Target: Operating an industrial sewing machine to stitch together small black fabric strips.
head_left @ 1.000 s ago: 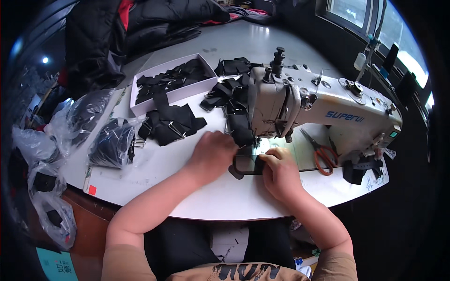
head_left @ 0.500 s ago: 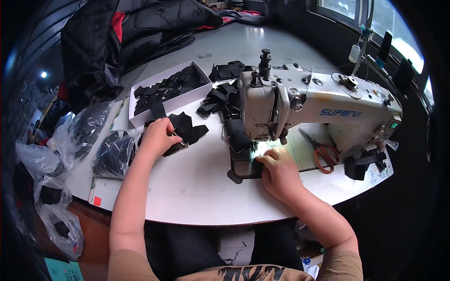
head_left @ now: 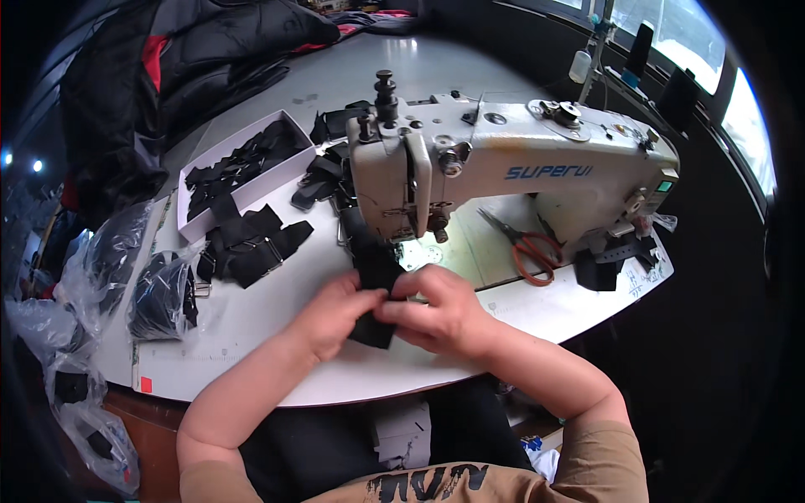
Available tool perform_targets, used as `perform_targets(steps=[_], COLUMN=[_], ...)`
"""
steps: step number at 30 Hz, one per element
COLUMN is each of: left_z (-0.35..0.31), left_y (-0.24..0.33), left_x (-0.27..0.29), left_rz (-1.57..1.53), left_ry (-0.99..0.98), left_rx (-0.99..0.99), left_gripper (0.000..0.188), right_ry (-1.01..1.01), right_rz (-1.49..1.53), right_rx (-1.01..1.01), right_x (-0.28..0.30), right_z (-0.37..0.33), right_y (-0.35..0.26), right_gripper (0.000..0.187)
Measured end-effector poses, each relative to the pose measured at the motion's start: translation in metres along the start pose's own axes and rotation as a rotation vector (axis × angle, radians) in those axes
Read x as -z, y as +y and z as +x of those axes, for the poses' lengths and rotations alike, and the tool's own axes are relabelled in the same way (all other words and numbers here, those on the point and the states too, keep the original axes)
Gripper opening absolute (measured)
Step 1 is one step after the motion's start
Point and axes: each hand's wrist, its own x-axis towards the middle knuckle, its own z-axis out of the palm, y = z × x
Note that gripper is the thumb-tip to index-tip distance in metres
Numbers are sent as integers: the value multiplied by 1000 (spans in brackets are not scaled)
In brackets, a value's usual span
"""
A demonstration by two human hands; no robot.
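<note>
Both hands meet in front of the needle area of a white sewing machine (head_left: 495,159). Between them is a black webbing strap (head_left: 373,331), its lower end hanging down over the table edge side. My left hand (head_left: 337,314) is closed on the strap's left side, thumb on top. My right hand (head_left: 443,308) pinches it from the right, fingertips almost touching the left thumb. The strap runs up toward the presser foot, where more black webbing lies; whether they are joined I cannot tell.
Left of the machine, a white box (head_left: 201,222) holds black strap pieces. A pile of black straps with metal buckles (head_left: 260,247) lies before it, beside a plastic-wrapped bundle (head_left: 158,298). Orange-handled scissors (head_left: 535,258) rest under the machine arm. Black padded fabric (head_left: 226,59) is heaped behind.
My left hand has left the pile of buckled straps and come right to the strap by the needle. Both hands now grip that strap together. The view has shifted slightly right.
</note>
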Motion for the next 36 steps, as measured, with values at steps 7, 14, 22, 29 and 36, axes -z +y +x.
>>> perform_targets(steps=[7,14,22,29,36], left_z=[5,13,15,11,7], left_y=[-11,-14,-21,-16,-21], left_x=[-12,0,-5,-7,-7], left_rz=[58,234,85,16,165], left_ry=[53,104,254,184,156], left_rx=[-180,-206,-337,-234,-255], left_gripper=[30,35,20,13,22], right_ry=[-28,-137,-12,41,108], right_rz=[63,142,146,74,247], right_rx=[3,-44,-25,-156,-682], right_x=[2,1,5,-1,-4], right_z=[-8,-11,-3,-6,-8], right_y=[4,4,0,-1,-3], right_gripper=[25,21,17,15,14])
